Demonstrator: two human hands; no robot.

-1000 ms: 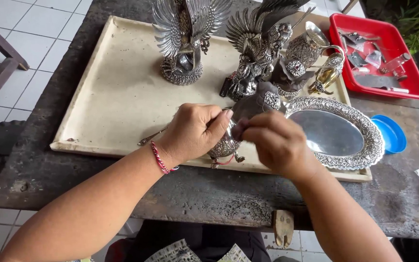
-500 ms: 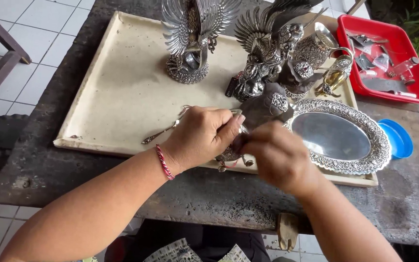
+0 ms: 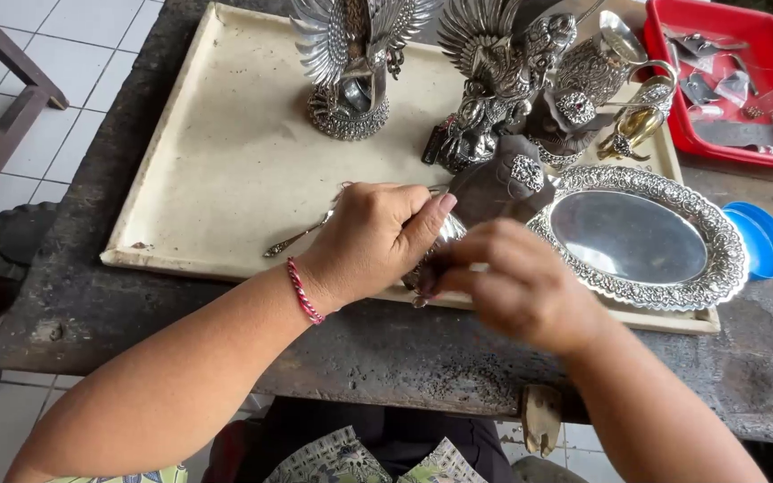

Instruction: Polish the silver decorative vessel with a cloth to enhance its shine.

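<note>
Dark, pitted stone or concrete forms the worktable [image 3: 386, 353], and pale square floor tiles [image 3: 11, 27] show past its edge at nine to eleven o'clock, where a brown wooden chair frame [image 3: 6, 98] stands. A cream rectangular tray [image 3: 225, 152] covers most of the tabletop. At twelve o'clock on it stands a silver winged bird figure [image 3: 351, 63] on a round base; just beside it at one o'clock is a second winged silver figure [image 3: 494, 80], with an ornate silver pitcher [image 3: 606, 63] near a small brass-coloured vessel [image 3: 637, 125]. An oval silver platter [image 3: 641, 237] with a filigree rim lies at three o'clock, and a dark carved piece with a silver rosette [image 3: 503, 183] touches its left edge. A round blue lid [image 3: 762, 241] sits just beyond the platter. At two o'clock a red plastic tray [image 3: 744, 80] holds small tools and clear packets.

Near the middle, the left hand [image 3: 373, 237], a red cord bracelet [image 3: 304, 291] at its wrist, is curled around a small silver ornament [image 3: 436, 246] at the tray's near edge. The right hand [image 3: 516, 286], blurred, pinches the same ornament from the other side. A slim silver spoon [image 3: 301, 235] lies on the tray just left of the left hand.
</note>
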